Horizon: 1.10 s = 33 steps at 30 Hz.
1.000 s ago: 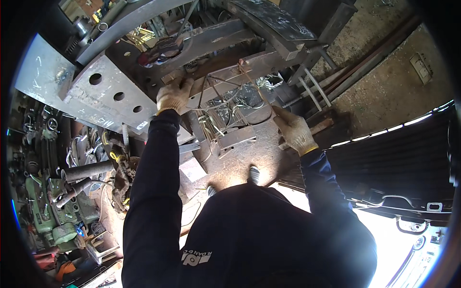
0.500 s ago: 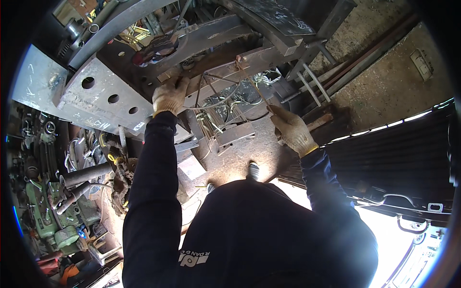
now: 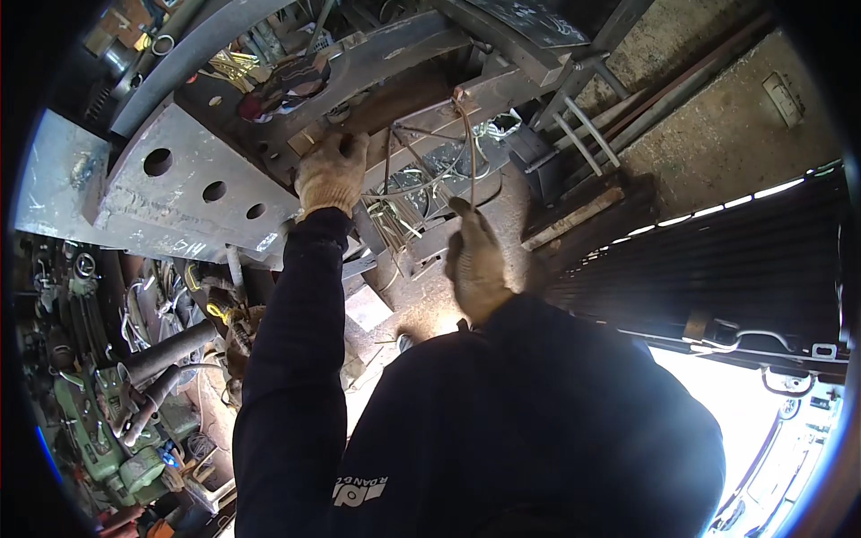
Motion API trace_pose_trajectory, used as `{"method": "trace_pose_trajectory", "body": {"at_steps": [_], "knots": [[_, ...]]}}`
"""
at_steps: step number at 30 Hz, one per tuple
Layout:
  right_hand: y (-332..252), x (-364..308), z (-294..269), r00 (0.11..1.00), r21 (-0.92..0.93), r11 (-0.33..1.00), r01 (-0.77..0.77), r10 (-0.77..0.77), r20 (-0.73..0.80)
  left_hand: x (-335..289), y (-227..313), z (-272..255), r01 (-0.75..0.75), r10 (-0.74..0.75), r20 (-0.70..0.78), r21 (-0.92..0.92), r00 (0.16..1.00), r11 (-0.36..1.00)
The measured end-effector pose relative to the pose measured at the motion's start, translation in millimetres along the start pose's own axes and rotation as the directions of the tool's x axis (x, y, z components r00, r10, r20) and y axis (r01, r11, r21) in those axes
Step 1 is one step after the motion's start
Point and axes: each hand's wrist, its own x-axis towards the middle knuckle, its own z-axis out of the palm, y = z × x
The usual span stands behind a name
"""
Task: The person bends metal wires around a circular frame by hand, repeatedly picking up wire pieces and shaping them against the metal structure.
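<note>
My left hand (image 3: pixel 332 172), in a pale work glove, is closed on the edge of a long rusty steel beam (image 3: pixel 502 93) in front of me. My right hand (image 3: pixel 478 269), gloved too, is closed round the lower end of a thin brown cord or rod (image 3: pixel 472 157). That piece rises to the beam, where its upper end bends over the top edge. A small frame of thin bars (image 3: pixel 404 134) hangs from the beam between my hands. Behind it loops a grey cable (image 3: pixel 413 189). My fingertips are partly hidden on both hands.
A steel plate with round holes (image 3: pixel 170 188) stands at the left. Bundles of thin rods (image 3: pixel 395 224) lie below the beam. Pipes (image 3: pixel 166 341) and a green machine (image 3: pixel 85 412) fill the lower left. At the right are metal bars (image 3: pixel 583 139) and a dark corrugated shutter (image 3: pixel 717 260).
My right hand has moved left and closer to my body, drawing the cord or rod more upright and bending its top. My left hand stays on the beam. The view has shifted slightly.
</note>
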Motion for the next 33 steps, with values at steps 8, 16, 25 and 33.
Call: {"method": "trace_pose_trajectory", "body": {"at_steps": [8,16,25,33], "knots": [[-59.8,11.8,-54.2,0.985,-0.571,0.808,0.145,-0.063,0.161,-2.0,-6.6,1.9,-0.049,0.048,-0.027,-0.019,0.998,0.999],[-77.7,23.5,-44.2,0.986,-0.554,0.827,0.091,0.001,0.164,-0.8,-5.2,0.0,-0.085,0.084,-0.057,-0.021,0.995,0.996],[-28.8,30.7,-16.3,0.997,-0.128,0.992,0.017,-0.006,0.082,-1.5,-0.1,0.0,-0.076,0.075,-0.019,-0.048,0.997,0.996],[-6.8,30.7,8.1,1.0,0.083,0.997,0.009,-0.011,0.022,-1.3,0.5,0.9,-0.054,0.055,-0.049,0.021,0.997,0.998]]}}
